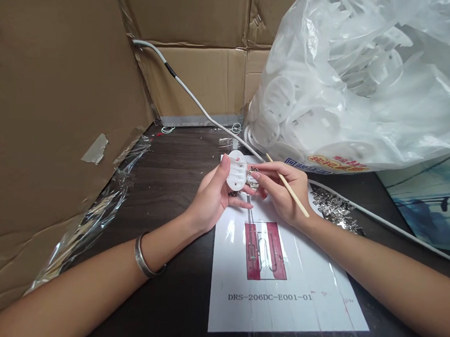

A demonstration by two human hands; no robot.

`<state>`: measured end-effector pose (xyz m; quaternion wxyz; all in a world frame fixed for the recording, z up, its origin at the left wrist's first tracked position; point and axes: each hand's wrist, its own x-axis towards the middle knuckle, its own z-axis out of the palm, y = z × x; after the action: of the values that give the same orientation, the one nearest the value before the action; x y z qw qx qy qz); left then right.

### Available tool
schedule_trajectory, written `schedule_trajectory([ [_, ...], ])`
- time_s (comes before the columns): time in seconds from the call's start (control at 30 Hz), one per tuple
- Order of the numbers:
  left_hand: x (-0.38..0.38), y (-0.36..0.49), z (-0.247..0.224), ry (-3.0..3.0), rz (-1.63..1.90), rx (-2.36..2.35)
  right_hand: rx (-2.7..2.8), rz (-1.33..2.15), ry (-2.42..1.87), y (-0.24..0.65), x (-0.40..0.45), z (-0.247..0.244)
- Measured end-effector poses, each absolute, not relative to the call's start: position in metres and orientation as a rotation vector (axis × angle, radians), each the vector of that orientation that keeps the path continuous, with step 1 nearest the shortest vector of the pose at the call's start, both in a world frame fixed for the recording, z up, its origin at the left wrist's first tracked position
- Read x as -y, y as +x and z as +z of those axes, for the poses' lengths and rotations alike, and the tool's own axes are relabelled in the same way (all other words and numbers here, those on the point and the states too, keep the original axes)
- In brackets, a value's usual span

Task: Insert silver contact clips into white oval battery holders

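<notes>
My left hand (pixel 211 195) grips a round white plastic disc (pixel 237 172) with small slots, its thumb on the near face and the other fingers behind. To the right of the disc, my right hand (pixel 283 187) pinches small metal pieces (pixel 251 175) between thumb and fingertips, close to the disc's edge. Their exact shape is too small to make out. A thin wooden stick (pixel 290 189) also rests in the right hand, slanting across the back of the fingers. Beside the right wrist lies a pile of small shiny metal clips (pixel 335 208).
Under the hands lies a printed sheet (pixel 288 320) with a red and white drawing. A large clear bag (pixel 310 87) of white discs stands at the back right. A white cable (pixel 198 103) crosses behind the hands. Cardboard walls (pixel 200 80) close off the back and left.
</notes>
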<state>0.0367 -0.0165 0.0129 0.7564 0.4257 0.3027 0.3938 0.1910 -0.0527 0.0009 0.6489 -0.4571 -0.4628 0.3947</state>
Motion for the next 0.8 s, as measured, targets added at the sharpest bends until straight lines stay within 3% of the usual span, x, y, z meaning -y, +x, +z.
schedule_trajectory([
  [0.8,0.020,0.031,0.009,0.943,0.841,-0.548,1.295,0.919,-1.118,0.201,0.051,-0.005],
])
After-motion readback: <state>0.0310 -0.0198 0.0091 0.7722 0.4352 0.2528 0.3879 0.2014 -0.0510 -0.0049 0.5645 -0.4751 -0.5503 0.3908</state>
